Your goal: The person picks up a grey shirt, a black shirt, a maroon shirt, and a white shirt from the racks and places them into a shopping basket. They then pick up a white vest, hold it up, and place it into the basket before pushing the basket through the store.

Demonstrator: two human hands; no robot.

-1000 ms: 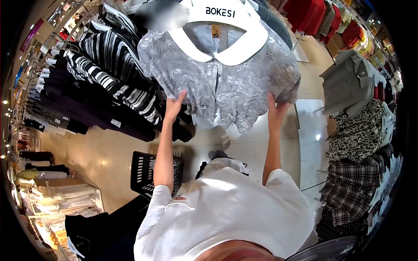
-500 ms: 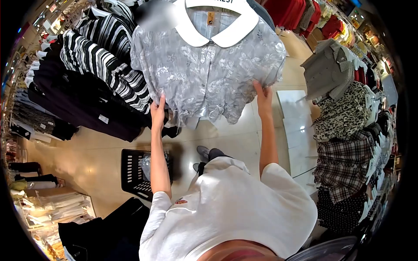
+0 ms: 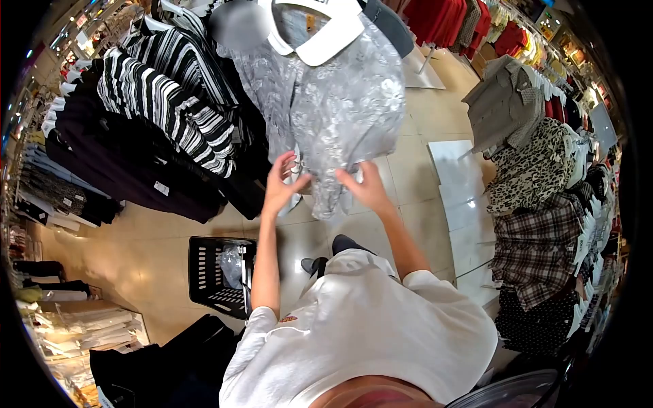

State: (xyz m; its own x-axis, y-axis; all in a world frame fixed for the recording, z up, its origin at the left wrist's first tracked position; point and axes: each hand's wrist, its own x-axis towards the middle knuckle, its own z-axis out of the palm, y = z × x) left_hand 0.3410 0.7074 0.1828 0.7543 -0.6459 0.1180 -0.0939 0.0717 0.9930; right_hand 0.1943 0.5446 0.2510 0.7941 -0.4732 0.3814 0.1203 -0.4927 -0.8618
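Note:
A grey floral blouse (image 3: 347,95) with a wide white collar (image 3: 333,41) hangs in front of me, its front edges shifted apart and its lower part bunched toward the middle. At the left side of its hem, my left hand (image 3: 281,185) is open, thumb and fingers spread close to the fabric. My right hand (image 3: 367,185) is at the right side of the hem, its thumb over the front of the cloth and its other fingers partly hidden; it seems to hold the blouse edge.
Black-and-white striped tops (image 3: 163,95) and dark garments (image 3: 129,143) hang at left. On the floor stands a black shopping basket (image 3: 201,268) with a clear plastic-wrapped item (image 3: 231,265) inside. To the right are a white low platform (image 3: 456,204), a leopard-print garment (image 3: 530,166) and a plaid garment (image 3: 534,241).
Both hands have moved inward from the blouse's sides toward its middle hem. The left fingers have spread off the cloth. The blouse has turned and bunched, and its collar has tilted.

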